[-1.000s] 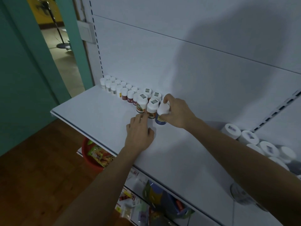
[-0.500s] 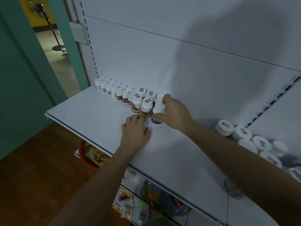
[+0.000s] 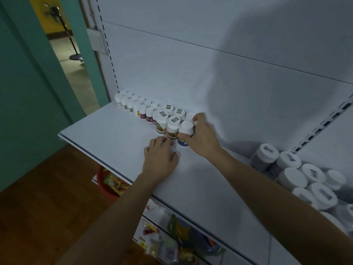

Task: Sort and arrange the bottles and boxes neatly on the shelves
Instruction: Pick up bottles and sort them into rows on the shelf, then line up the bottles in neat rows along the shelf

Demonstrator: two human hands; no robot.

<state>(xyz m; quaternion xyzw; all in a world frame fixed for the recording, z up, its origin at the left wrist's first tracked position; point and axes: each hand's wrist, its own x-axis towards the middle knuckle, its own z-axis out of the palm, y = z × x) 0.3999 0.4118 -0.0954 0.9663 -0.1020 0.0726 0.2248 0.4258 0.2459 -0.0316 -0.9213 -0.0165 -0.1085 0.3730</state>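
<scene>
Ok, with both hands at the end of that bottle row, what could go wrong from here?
1. The right hand grips the blue-labelled white-capped bottle right beside the orange-labelled white-capped bottle; a shove might topple the tightly packed row of small bottles.
2. The right forearm passes close to the large white-lidded jars on the right; drawing back could knock them.

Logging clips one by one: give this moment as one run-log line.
right hand: grips blue-label bottle at end of bottle row | left hand: flat on shelf, fingertips by orange-label bottle | stage: lining up
</scene>
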